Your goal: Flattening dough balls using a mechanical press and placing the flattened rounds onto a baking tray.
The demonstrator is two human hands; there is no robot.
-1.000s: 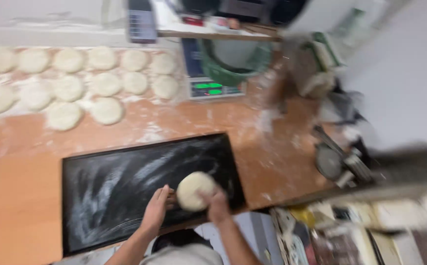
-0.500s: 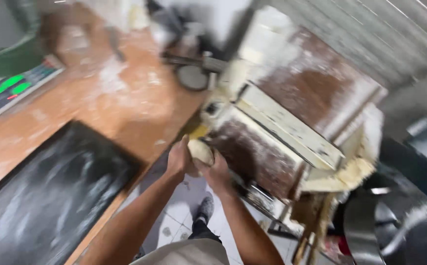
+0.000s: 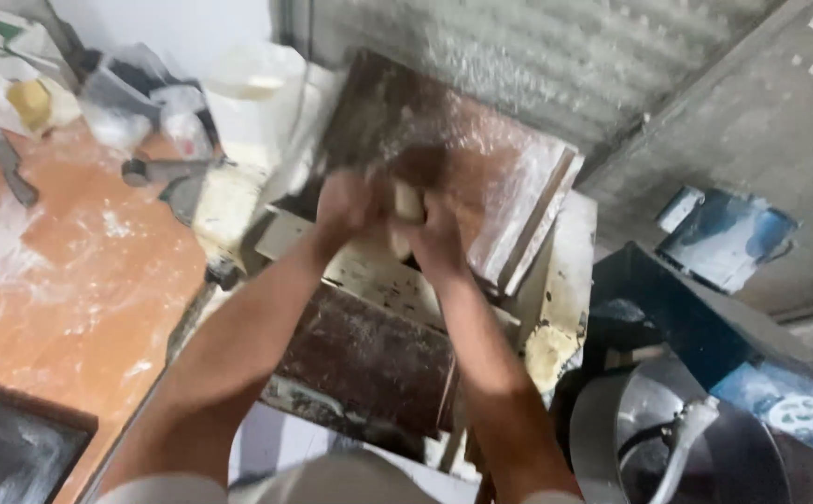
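Counter: orange and floured, at the left of the frame.
Left hand: centre of the frame, fingers curled against the left side of the dough.
Dough piece: pale, between both hands, over the floured sloping machine; its long axis seems top to bottom, but motion blur hides much.
Right hand: pressed on the dough's right side, equally near.
Arms: both stretched upward in the frame, converging.

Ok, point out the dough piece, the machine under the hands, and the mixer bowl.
dough piece (image 3: 405, 203), head view, pale top between the hands
dough-rolling machine (image 3: 509, 177), head view, floured upper board
mixer bowl (image 3: 612, 420), head view, metal rim
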